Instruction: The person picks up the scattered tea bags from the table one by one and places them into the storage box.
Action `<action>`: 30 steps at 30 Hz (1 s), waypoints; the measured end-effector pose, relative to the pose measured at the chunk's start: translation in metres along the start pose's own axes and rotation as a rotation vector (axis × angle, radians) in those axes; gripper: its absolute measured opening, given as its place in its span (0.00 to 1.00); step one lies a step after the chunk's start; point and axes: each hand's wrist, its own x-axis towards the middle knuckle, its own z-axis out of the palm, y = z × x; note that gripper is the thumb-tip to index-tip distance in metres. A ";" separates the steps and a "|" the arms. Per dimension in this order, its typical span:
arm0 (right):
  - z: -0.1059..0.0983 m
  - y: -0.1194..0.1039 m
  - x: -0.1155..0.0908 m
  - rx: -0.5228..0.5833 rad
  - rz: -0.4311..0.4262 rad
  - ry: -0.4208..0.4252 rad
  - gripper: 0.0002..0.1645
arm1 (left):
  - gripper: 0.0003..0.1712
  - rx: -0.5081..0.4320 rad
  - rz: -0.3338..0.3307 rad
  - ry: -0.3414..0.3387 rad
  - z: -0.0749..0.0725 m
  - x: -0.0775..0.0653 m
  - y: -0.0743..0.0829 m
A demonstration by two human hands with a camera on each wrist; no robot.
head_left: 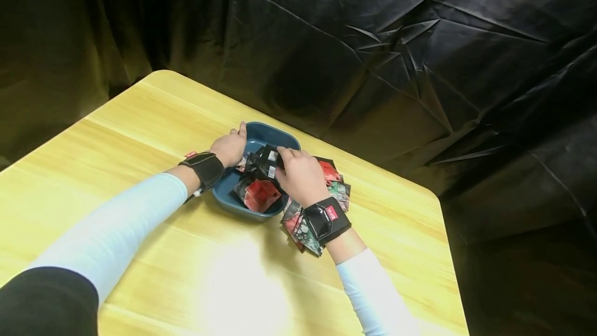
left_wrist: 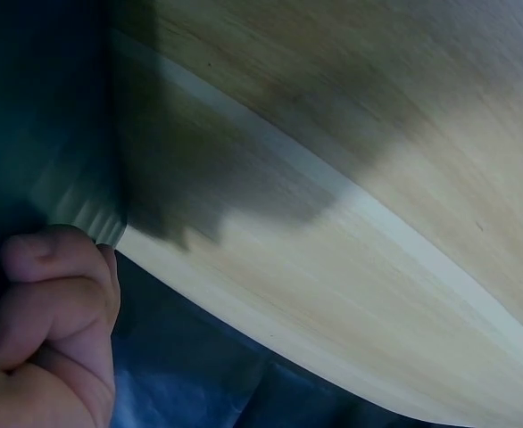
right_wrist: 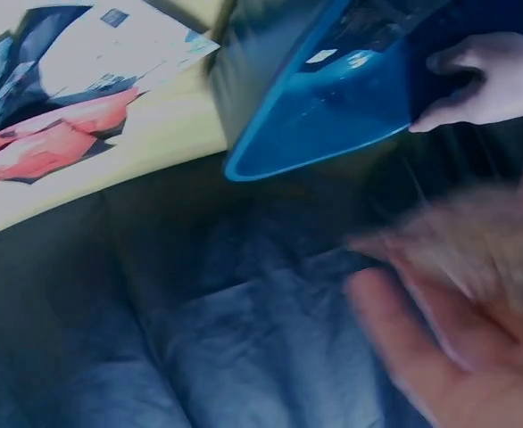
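A blue plastic basin [head_left: 268, 133] sits on the table, holding several flat black packets with red and printed patches [head_left: 262, 196]. My left hand [head_left: 230, 149] grips the basin's left rim; the left wrist view shows its curled fingers [left_wrist: 61, 259] at the dark teal wall. In the right wrist view that same hand [right_wrist: 498, 78] has thumb and finger around the rim. Over the basin's right side is my right hand [head_left: 303, 176], its fingertips above the packets. It looks blurred in its own wrist view, fingers loosely extended with nothing between them.
More packets in red, green and black [head_left: 340, 195] lie fanned on the table right of the basin, partly under the right forearm. The wooden table [head_left: 154, 113] has rounded far corners. Black sheeting [head_left: 396, 66] hangs behind its far edge.
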 end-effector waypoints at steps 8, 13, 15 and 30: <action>0.003 0.013 -0.021 0.126 0.121 -0.097 0.38 | 0.41 -0.004 -0.003 0.021 -0.001 -0.001 0.002; 0.010 0.037 -0.055 0.189 0.202 -0.192 0.33 | 0.39 -0.002 -0.001 0.012 -0.001 -0.001 0.001; 0.017 0.046 -0.071 0.223 0.248 -0.277 0.36 | 0.39 -0.005 0.001 0.010 0.000 -0.001 0.001; 0.055 0.058 -0.122 0.312 0.310 -0.451 0.44 | 0.42 -0.001 -0.013 0.001 0.001 0.004 -0.001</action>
